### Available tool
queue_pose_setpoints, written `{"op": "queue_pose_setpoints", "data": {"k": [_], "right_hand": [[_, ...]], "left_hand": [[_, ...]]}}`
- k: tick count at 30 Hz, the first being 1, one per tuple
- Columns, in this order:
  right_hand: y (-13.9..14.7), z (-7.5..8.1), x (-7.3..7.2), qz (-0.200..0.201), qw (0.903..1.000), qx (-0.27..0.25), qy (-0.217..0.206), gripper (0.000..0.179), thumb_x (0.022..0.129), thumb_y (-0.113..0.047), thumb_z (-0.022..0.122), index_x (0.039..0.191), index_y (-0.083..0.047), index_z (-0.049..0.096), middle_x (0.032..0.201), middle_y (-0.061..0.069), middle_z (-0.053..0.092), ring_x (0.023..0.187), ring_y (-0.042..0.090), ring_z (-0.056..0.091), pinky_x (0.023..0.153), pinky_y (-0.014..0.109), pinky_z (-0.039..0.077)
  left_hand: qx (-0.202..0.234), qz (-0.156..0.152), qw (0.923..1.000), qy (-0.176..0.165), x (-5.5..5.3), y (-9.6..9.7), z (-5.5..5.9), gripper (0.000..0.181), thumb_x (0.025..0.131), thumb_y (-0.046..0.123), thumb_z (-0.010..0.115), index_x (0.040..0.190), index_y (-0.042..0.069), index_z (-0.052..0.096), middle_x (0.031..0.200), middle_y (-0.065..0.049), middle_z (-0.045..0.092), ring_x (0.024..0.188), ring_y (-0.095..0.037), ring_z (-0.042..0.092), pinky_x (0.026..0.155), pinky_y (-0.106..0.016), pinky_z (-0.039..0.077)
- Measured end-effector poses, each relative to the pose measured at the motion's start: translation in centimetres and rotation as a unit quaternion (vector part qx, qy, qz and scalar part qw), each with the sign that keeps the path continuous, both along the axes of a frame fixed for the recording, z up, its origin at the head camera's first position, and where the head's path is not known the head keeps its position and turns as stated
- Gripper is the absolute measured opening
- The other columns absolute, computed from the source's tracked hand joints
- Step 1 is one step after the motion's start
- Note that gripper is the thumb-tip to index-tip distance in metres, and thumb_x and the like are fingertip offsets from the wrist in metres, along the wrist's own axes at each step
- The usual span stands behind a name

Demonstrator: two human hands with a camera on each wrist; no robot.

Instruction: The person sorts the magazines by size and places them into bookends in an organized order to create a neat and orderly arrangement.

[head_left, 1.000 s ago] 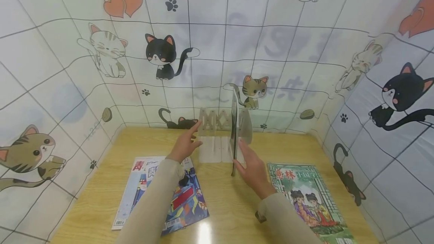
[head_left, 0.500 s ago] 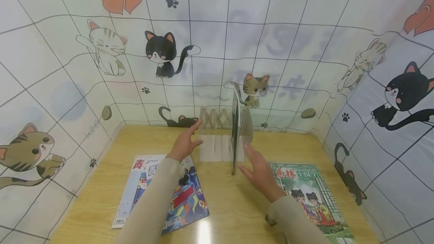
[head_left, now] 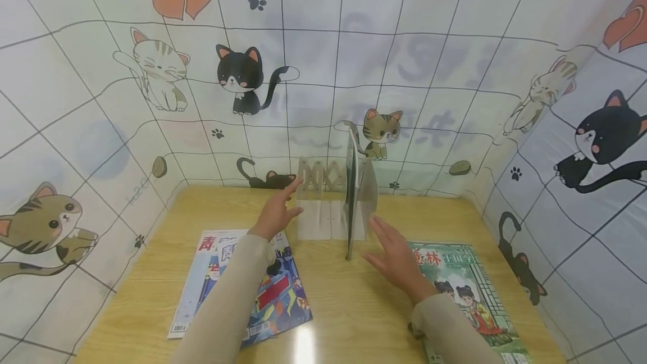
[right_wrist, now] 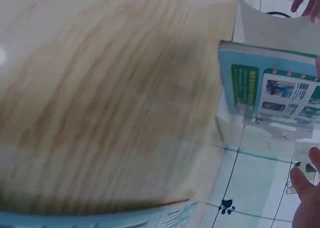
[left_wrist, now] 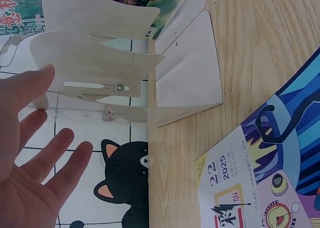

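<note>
A pale metal expandable bookend (head_left: 314,221) with a scissor-link back stands at the rear of the table. My left hand (head_left: 275,215) is at its left end; in the left wrist view the thumb and a fingertip pinch the edge of the bookend's end panel (left_wrist: 95,62). One thin magazine (head_left: 351,195) stands upright in the bookend's right part, seen nearly edge-on; its light blue and green cover shows in the right wrist view. My right hand (head_left: 396,254), fingers spread and holding nothing, hovers right of that magazine, apart from it.
Two overlapping magazines (head_left: 283,296) lie flat on the left, partly under the left forearm. A green magazine (head_left: 470,291) lies flat on the right, partly behind the right sleeve. The wooden table (head_left: 349,313) meets a cat-patterned wall covering (head_left: 313,72) at the back and sides.
My right hand has left the standing magazine's side and drawn back to the right. The magazine stays upright. My left hand keeps its place at the bookend.
</note>
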State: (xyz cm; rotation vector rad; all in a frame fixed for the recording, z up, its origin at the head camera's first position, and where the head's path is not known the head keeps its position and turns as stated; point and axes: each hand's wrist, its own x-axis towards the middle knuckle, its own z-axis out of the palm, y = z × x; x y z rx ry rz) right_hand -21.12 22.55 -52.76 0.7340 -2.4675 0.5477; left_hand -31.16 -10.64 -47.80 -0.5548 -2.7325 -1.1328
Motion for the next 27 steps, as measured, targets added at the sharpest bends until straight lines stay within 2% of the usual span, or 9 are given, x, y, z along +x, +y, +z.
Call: {"op": "queue_pose_setpoints", "data": {"k": [4, 10, 20, 27], "right_hand": [[0.9, -0.4, 0.2, -0.014, 0.9995, 0.009, -0.027, 0.097, 0.076, -0.033, 0.081, 0.154, -0.014, 0.027, 0.155, 0.01, 0.031, 0.135, 0.035, 0.036, 0.105, 0.057, 0.032], [2.1, -1.2, 0.3, -0.014, 0.9991, 0.02, -0.034, 0.098, 0.075, -0.038, 0.083, 0.152, -0.008, 0.031, 0.152, 0.017, 0.035, 0.135, 0.038, 0.035, 0.104, 0.06, 0.031], [3.6, -0.9, 1.3, -0.038, 0.9961, 0.027, -0.075, 0.102, 0.074, -0.042, 0.083, 0.154, -0.009, 0.028, 0.154, 0.017, 0.031, 0.137, 0.04, 0.031, 0.107, 0.061, 0.025], [4.9, -1.5, 1.7, -0.064, 0.9917, 0.036, -0.105, 0.104, 0.074, -0.044, 0.083, 0.155, -0.013, 0.025, 0.156, 0.016, 0.027, 0.139, 0.04, 0.026, 0.106, 0.063, 0.024]], "left_hand": [[0.007, -0.004, 1.0, -0.002, -0.1, 0.2, 0.0, 0.081, 0.087, 0.014, 0.075, 0.153, 0.03, 0.031, 0.145, -0.008, 0.048, 0.117, -0.034, 0.056, 0.09, -0.051, 0.049], [0.005, 0.006, 1.0, -0.004, 0.2, 0.2, 0.0, 0.079, 0.087, 0.014, 0.074, 0.153, 0.03, 0.032, 0.142, -0.009, 0.051, 0.118, -0.033, 0.056, 0.093, -0.052, 0.047], [-0.004, 0.014, 0.9998, -0.011, 0.5, 0.3, 0.2, 0.078, 0.088, 0.017, 0.073, 0.152, 0.031, 0.032, 0.143, -0.007, 0.05, 0.118, -0.032, 0.056, 0.091, -0.053, 0.048], [-0.007, 0.018, 0.9998, -0.01, 0.3, 0.3, 0.1, 0.079, 0.088, 0.018, 0.074, 0.152, 0.032, 0.031, 0.143, -0.005, 0.05, 0.117, -0.03, 0.057, 0.091, -0.051, 0.048]]}}
